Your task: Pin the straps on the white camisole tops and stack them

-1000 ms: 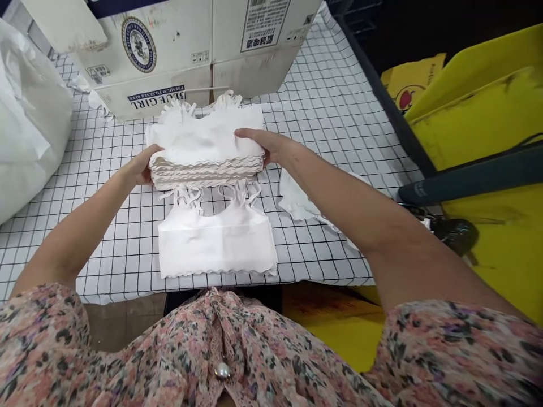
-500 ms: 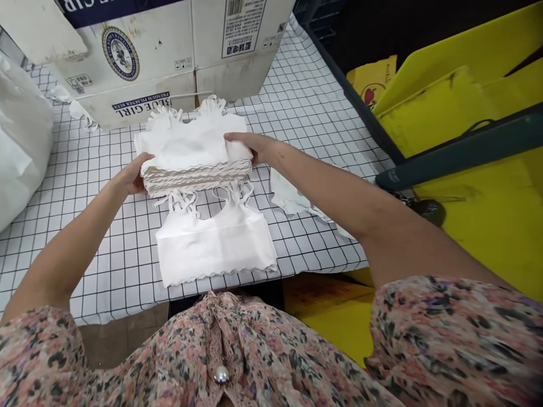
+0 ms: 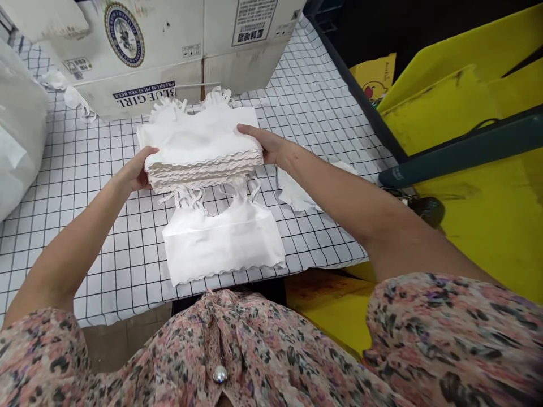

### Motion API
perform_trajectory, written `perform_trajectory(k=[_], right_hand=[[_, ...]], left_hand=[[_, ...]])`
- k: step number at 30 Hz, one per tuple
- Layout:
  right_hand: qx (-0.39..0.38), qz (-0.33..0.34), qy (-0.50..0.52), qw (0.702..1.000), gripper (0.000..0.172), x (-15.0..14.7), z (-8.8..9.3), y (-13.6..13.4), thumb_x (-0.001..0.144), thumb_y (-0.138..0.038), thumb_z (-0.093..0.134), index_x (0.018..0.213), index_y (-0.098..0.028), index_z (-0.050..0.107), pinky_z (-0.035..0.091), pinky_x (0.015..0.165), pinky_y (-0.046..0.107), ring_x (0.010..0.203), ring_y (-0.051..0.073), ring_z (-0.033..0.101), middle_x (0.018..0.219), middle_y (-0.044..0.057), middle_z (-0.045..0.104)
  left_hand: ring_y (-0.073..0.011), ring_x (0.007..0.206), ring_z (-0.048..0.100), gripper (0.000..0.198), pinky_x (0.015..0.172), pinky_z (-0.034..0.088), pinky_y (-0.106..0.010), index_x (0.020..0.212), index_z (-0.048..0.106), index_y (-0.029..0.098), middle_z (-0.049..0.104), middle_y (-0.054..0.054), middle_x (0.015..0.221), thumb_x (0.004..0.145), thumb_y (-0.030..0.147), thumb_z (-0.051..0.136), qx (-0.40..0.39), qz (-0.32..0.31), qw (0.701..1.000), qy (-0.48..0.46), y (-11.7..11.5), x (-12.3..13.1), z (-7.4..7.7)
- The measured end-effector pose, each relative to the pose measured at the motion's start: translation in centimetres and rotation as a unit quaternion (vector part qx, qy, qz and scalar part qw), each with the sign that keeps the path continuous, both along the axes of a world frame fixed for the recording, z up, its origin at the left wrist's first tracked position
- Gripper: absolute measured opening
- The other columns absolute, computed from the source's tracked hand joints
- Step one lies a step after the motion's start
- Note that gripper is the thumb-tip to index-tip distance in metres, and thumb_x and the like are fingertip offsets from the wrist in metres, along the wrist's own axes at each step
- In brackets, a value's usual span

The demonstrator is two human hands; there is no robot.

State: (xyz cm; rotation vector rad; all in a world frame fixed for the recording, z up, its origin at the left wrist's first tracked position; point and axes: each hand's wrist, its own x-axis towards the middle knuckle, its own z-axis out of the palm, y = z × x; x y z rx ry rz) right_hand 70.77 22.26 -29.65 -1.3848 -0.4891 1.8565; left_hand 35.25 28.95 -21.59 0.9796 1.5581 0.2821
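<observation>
A thick stack of white strappy bra tops [image 3: 203,138] lies between my hands, its wavy hems facing me and its straps toward the box. My left hand [image 3: 139,169] grips the stack's left end, thumb on top and fingers hidden at the side. At the right end my right hand [image 3: 265,142] is closed the same way, its thumb pressed on the top layer. Closer to me, a smaller pile of the same white bra tops [image 3: 224,243] lies flat near the table edge, its straps reaching the stack's front.
A white printed beer carton [image 3: 169,56] stands behind the stack on the checked tablecloth [image 3: 114,237]. A white bag [image 3: 19,130] bulges at the left. Loose white fabric [image 3: 292,189] lies under my right forearm. Yellow sheets [image 3: 479,226] and a dark green bar [image 3: 466,147] are at the right.
The thumb of my right hand sits a little farther right on the stack, and the top layer looks flatter. Both hands keep their hold; the whole view has shifted slightly.
</observation>
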Motion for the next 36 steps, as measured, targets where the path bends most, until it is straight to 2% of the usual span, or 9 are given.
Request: perform_trajectory(k=[3,6,12,16,22,27,29,33,36], right_hand=[[-0.003,0.017,-0.066,0.998,0.048,0.4,-0.5,0.1,0.084,-0.06,0.083,0.112,-0.023,0.073,0.067,0.1,0.049,0.106,0.029,0.076,0.105,0.01,0.08],[-0.017,0.036,-0.14,0.989,0.051,0.6,-0.2,0.2,0.081,-0.06,0.086,0.112,-0.022,0.073,0.067,0.097,0.054,0.104,0.032,0.075,0.104,0.012,0.079],[0.001,0.008,-0.035,0.999,0.037,0.1,0.6,-0.1,0.085,-0.048,0.085,0.108,-0.021,0.073,0.067,0.098,0.043,0.107,0.026,0.075,0.107,0.01,0.079],[0.007,0.005,-0.04,0.999,0.031,0.0,0.5,0.2,0.084,-0.041,0.084,0.105,-0.02,0.073,0.067,0.1,0.044,0.106,0.027,0.075,0.102,0.01,0.078],[0.027,0.004,-0.002,1.0,0.027,-0.2,0.5,0.8,0.085,-0.033,0.078,0.106,-0.019,0.071,0.066,0.098,0.044,0.103,0.027,0.075,0.1,0.009,0.077],[0.048,0.003,0.004,0.999,0.017,-0.2,1.5,1.9,0.089,-0.032,0.071,0.101,-0.02,0.071,0.067,0.096,0.042,0.102,0.027,0.076,0.097,0.008,0.078],[0.058,-0.002,0.006,0.998,0.015,-0.1,2.5,2.2,0.089,-0.03,0.07,0.1,-0.02,0.072,0.068,0.095,0.041,0.1,0.027,0.077,0.094,0.008,0.078],[0.052,-0.013,0.024,0.998,0.015,0.8,4.5,2.0,0.087,-0.026,0.068,0.099,-0.019,0.072,0.068,0.093,0.041,0.09,0.025,0.077,0.081,0.006,0.076],[0.046,0.002,0.018,0.999,0.015,3.1,5.7,1.3,0.086,-0.028,0.07,0.097,-0.018,0.073,0.067,0.094,0.043,0.086,0.025,0.074,0.083,0.008,0.077]], left_hand=[[-0.0227,0.059,0.064,0.044,0.055,0.063,-0.034,0.087,0.063,0.025,0.062,-0.006,0.067,0.064,0.054,0.086,-0.019,0.039,0.999,-0.001,-0.2,0.2,0.3],[-0.0189,0.057,0.062,0.043,0.055,0.063,-0.031,0.087,0.062,0.024,0.062,-0.005,0.07,0.065,0.052,0.086,-0.025,0.048,0.999,0.0,-0.1,0.2,0.3],[-0.0206,0.062,0.066,0.04,0.059,0.065,-0.034,0.09,0.061,0.023,0.059,-0.003,0.072,0.072,0.052,0.081,-0.026,0.048,0.998,0.011,0.3,0.3,0.5],[-0.0251,0.068,0.07,0.041,0.062,0.067,-0.037,0.092,0.061,0.023,0.06,-0.005,0.072,0.071,0.051,0.082,-0.011,0.055,0.998,0.019,0.1,0.4,0.6],[-0.0322,0.094,0.077,0.043,0.079,0.071,-0.043,0.096,0.063,0.023,0.07,-0.009,0.089,0.068,0.05,0.081,0.034,0.081,0.996,0.013,0.1,0.7,0.2],[-0.036,0.105,0.077,0.042,0.084,0.07,-0.043,0.089,0.06,0.022,0.07,-0.008,0.089,0.066,0.047,0.084,0.074,0.072,0.995,-0.009,1.1,1.5,0.5],[-0.034,0.098,0.078,0.039,0.078,0.069,-0.039,0.084,0.057,0.023,0.068,-0.006,0.081,0.065,0.044,0.083,0.094,0.077,0.992,-0.016,1.4,2.1,1.2],[-0.0225,0.065,0.07,0.036,0.052,0.059,-0.028,0.077,0.05,0.024,0.054,0.0,0.061,0.06,0.035,0.079,0.094,0.084,0.992,-0.029,1.0,4.4,3.4],[-0.0185,0.057,0.065,0.034,0.046,0.055,-0.026,0.076,0.049,0.024,0.054,0.001,0.059,0.057,0.03,0.077,0.082,0.078,0.993,-0.04,0.2,7.1,4.5]])
